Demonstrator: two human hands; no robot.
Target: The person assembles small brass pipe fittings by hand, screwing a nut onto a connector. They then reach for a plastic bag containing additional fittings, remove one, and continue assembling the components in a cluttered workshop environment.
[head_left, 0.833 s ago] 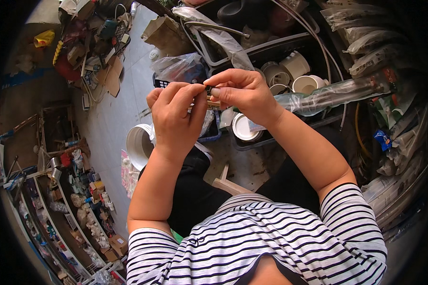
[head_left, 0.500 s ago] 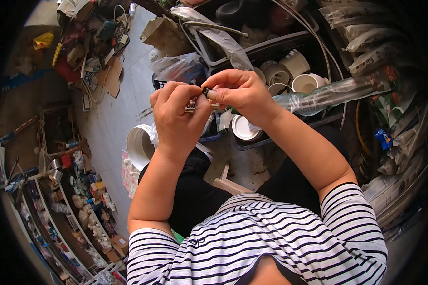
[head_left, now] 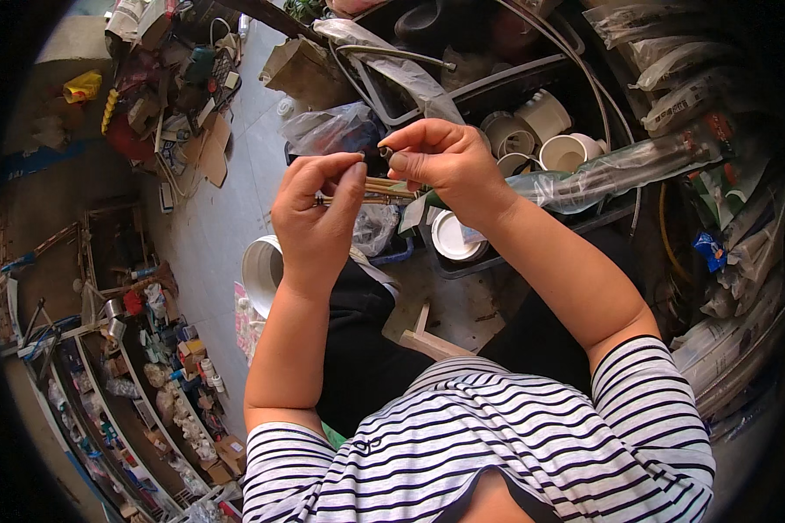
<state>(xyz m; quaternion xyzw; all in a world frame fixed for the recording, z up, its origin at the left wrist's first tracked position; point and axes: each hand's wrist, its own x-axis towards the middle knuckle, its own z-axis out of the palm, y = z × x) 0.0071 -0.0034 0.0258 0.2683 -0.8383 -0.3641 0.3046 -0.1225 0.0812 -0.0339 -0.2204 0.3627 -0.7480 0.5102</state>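
My right hand [head_left: 449, 170] pinches a small dark ring-shaped fitting [head_left: 385, 152] between thumb and forefinger. Close beside it, a little to the left, is my left hand [head_left: 316, 196], its thumb and forefinger brought together and the other fingers curled. What those fingertips hold, if anything, is too small to make out. Several thin brass-coloured rods [head_left: 384, 186] show just below the fingertips, between the two hands. Whether my left hand's curled fingers grip them or they lie behind it, I cannot tell.
Ahead stands a black crate [head_left: 488, 83] with white pipe fittings [head_left: 569, 152]. Plastic-wrapped tubes [head_left: 619, 170] cross at the right. A white bucket [head_left: 262, 270] stands by my left forearm, a wooden stool [head_left: 427, 343] between my legs. Cluttered shelves [head_left: 139, 392] line the left.
My hands have drawn slightly apart; the dark fitting, earlier touched by both, is now in my right fingers alone. The rods between them show more clearly.
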